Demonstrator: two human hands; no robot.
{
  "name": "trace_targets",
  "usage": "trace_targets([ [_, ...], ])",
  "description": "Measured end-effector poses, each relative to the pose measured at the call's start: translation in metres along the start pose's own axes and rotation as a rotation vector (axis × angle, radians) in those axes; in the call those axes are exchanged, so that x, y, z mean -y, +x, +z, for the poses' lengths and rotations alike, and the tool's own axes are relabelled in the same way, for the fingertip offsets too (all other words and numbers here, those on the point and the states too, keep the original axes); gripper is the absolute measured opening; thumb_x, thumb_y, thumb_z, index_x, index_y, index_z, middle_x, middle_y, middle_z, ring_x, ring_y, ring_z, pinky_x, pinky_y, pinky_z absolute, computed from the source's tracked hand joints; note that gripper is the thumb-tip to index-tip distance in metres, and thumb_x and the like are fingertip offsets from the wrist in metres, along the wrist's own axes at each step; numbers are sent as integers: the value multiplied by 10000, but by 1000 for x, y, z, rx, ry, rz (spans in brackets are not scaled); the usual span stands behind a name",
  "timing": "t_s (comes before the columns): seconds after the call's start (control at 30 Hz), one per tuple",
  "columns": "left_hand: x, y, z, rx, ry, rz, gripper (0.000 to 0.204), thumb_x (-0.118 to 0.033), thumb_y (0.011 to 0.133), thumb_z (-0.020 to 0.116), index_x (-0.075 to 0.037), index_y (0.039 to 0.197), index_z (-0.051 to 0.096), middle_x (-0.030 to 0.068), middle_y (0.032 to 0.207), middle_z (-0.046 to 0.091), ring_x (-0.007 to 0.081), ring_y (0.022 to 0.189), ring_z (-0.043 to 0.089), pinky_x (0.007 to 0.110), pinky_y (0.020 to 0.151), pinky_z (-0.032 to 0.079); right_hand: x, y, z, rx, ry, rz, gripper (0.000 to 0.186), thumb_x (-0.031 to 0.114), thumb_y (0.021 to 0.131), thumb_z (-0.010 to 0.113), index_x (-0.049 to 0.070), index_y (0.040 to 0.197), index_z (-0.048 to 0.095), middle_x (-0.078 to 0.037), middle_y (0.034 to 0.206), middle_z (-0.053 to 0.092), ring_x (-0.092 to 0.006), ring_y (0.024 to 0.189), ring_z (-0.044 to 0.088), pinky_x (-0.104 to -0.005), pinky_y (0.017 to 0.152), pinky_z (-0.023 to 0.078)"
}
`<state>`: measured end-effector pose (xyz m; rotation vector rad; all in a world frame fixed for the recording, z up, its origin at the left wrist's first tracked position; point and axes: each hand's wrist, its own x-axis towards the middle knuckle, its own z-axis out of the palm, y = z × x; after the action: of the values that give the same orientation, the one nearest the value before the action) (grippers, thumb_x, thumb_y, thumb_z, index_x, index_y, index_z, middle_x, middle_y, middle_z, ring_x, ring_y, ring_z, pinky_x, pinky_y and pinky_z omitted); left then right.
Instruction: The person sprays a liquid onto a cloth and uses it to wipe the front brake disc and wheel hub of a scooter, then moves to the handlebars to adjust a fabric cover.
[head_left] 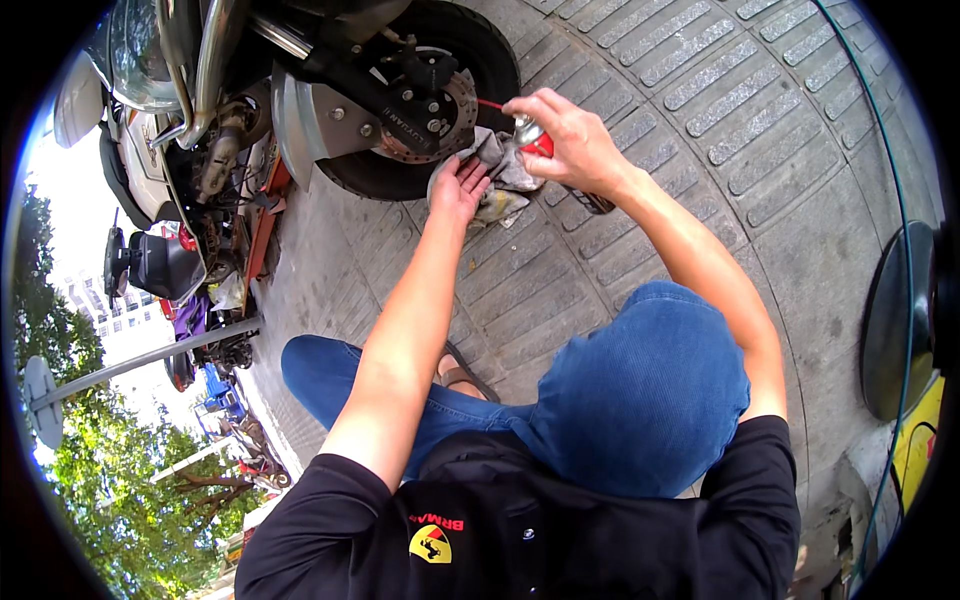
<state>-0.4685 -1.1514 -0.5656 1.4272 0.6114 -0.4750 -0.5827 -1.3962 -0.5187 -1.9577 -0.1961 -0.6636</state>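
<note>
Gripping a red spray can (545, 150), the right hand (565, 135) sits far centre, just right of the scooter wheel (420, 100). Can's long axis runs diagonally: dark bottom end low and right, poking out below the palm, nozzle end up and left. A thin red straw (490, 103) juts from the nozzle and points left at the brake disc (450, 110), tip close to the disc; contact cannot be told. Right fingers curl tight round the can body, index finger arched over the top at the nozzle. Right forearm comes in from the lower right, elbow bent, wrist angled left toward the wheel. Left hand (458, 185) lies just below the disc, palm up and open, fingers spread and only slightly bent, cupped under a crumpled grey rag (500, 180); rag rests against the fingers and palm, bunched between the two hands, not pinched. Left forearm runs straight up from near centre, almost fully extended. Wheel stands on grey ribbed paving (720, 130). Person squats, blue-jeaned knee (640, 390) near centre right, sandalled foot (460, 375) on the paving between the legs.
</note>
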Motion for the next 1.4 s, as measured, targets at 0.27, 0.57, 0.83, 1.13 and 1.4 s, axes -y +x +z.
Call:
trace_targets([
  [0.27, 5, -26, -7, 58, -28, 134, 306, -261, 985, 468, -46, 1190, 538, 131, 1155, 635, 280, 1100, 599, 466, 937, 482, -16, -7, -16, 148, -5, 45, 539, 177, 709, 683, 129, 1223, 529, -115, 1075, 583, -316, 963, 623, -395, 803, 529],
  [0.57, 21, -81, -5, 234, 57, 138, 330, -270, 993, 482, -15, 1191, 551, 147, 1160, 631, 264, 1054, 622, 409, 887, 525, -72, -15, -69, -421, -416, 219, 647, 173, 748, 745, 140, 1331, 466, -121, 1243, 506, -311, 1137, 511, -420, 940, 446],
  [0.83, 3, -103, -2, 315, -44, 202, 301, -253, 981, 503, -10, 1147, 573, 145, 1114, 652, 244, 1010, 635, 393, 871, 531, -21, -36, -43, -423, -491, -13, 458, 144, 742, 744, 82, 1160, 569, -100, 990, 611, -285, 984, 555, -409, 879, 433],
  [1.13, -3, -130, -29, 488, -58, -64, 350, -266, 1005, 461, 9, 1202, 551, 145, 1112, 652, 231, 988, 647, 389, 863, 540, -5, -34, 107, -10, 318, 393, 292, 156, 837, 645, 54, 1106, 590, -100, 816, 633, -199, 755, 621, -342, 688, 497],
  [1.4, -96, -170, -111, 463, 775, 239, 369, -232, 965, 539, 23, 1233, 550, 129, 1125, 648, 184, 1008, 619, 307, 883, 485, -40, 74, 131, -605, 351, 566, 199, 129, 805, 642, 0, 938, 572, -99, 781, 633, -173, 728, 617, -318, 690, 502],
])
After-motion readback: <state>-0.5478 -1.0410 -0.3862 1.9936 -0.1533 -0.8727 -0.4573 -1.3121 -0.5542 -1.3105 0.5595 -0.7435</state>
